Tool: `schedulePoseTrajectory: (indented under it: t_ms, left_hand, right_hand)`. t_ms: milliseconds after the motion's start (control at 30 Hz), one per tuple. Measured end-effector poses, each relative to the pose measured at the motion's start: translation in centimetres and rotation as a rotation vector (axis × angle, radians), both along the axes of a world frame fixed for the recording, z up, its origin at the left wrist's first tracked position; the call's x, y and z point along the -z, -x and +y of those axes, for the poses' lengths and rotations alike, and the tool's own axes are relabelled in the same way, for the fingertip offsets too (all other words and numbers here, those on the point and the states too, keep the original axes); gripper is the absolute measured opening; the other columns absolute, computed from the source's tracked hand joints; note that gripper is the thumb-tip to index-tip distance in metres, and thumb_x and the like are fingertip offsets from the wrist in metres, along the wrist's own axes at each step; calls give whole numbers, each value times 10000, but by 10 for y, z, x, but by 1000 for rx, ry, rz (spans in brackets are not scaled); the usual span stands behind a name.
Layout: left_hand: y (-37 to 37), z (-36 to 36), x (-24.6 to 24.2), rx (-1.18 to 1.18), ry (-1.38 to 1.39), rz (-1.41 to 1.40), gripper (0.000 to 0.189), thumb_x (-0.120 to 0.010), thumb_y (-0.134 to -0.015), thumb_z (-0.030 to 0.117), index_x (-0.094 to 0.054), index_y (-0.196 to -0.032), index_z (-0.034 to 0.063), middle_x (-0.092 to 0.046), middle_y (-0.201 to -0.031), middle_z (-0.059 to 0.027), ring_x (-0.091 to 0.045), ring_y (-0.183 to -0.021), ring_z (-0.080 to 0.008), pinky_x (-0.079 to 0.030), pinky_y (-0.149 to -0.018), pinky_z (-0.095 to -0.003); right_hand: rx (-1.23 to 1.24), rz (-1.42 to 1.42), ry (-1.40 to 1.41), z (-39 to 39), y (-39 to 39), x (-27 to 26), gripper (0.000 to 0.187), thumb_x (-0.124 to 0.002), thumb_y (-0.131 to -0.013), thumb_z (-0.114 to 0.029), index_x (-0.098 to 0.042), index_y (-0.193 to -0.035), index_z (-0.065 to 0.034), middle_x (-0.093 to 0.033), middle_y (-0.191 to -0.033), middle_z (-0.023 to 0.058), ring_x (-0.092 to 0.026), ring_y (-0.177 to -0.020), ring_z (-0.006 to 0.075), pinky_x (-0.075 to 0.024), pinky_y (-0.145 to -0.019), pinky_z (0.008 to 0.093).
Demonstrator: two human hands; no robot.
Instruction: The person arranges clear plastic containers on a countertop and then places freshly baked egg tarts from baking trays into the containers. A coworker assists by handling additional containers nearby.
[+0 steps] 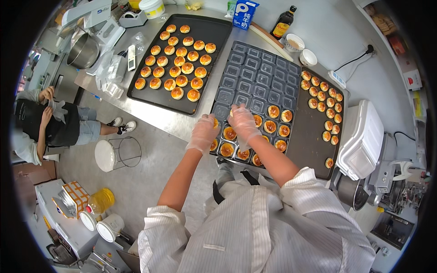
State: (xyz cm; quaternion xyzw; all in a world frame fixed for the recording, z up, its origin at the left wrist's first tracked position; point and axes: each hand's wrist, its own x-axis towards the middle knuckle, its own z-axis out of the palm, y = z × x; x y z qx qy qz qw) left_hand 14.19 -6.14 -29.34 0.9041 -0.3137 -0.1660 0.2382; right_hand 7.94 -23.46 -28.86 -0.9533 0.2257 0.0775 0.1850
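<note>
Clear plastic cup trays (251,74) lie side by side before me, their nearer cups filled with glazed round pastries (270,126). My left hand (202,132), in a clear plastic glove, has its fingers on a pastry (215,123) at the trays' left edge. My right hand (243,123), gloved too, is closed around a pastry (231,113) over a cup, mostly covered by the fingers. Left of the trays, a dark baking sheet (218,32) bears many pastries. Another dark baking sheet (300,145), on the right, holds pastries mainly along its far and right sides.
A milk carton (244,15), a rolling pin (271,42), a dark bottle (283,23) and two bowls (308,57) stand behind the trays. A white lidded bin (360,140) is at right. Another person (47,123) stands at left, near a round stool (105,156).
</note>
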Motion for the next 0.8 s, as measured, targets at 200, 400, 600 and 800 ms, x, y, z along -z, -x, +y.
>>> schedulePoseTrajectory:
  t_ms: [200,400,600,800]
  left_hand:
    - [3,-7,28,192,-146,-113,411,-728,-834,269,-630,-1179,68,-667,-1121,-160,-667,-1036,-348,-544,-886,-457]
    - [7,-12,39,206,-200,-128,402,-723,-838,219,-637,-1199,63,-668,-1154,-141,-653,-1074,-341,-535,-918,-450]
    - [8,-10,23,171,-57,-57,406,-705,-861,177,-639,-1237,37,-663,-1205,-160,-634,-1104,-361,-525,-953,-447]
    - [11,-3,8,89,187,-79,329,-700,-897,168,-653,-1194,34,-683,-1133,-188,-649,-1031,-395,-526,-902,-468]
  right_hand:
    - [-22,-33,77,-2,2,25,383,-676,-861,-127,-613,-1228,-35,-594,-1192,220,-649,-1064,419,-563,-889,474]
    - [-21,29,95,3,-2,25,372,-671,-846,-76,-630,-1214,-37,-596,-1198,215,-655,-1051,412,-566,-889,469]
    - [18,26,15,-1,7,9,353,-659,-862,-82,-624,-1210,-29,-592,-1191,226,-631,-1087,420,-552,-914,475]
    - [40,-336,-353,-16,104,-44,302,-622,-914,-102,-611,-1197,4,-597,-1148,229,-597,-1075,426,-501,-930,487]
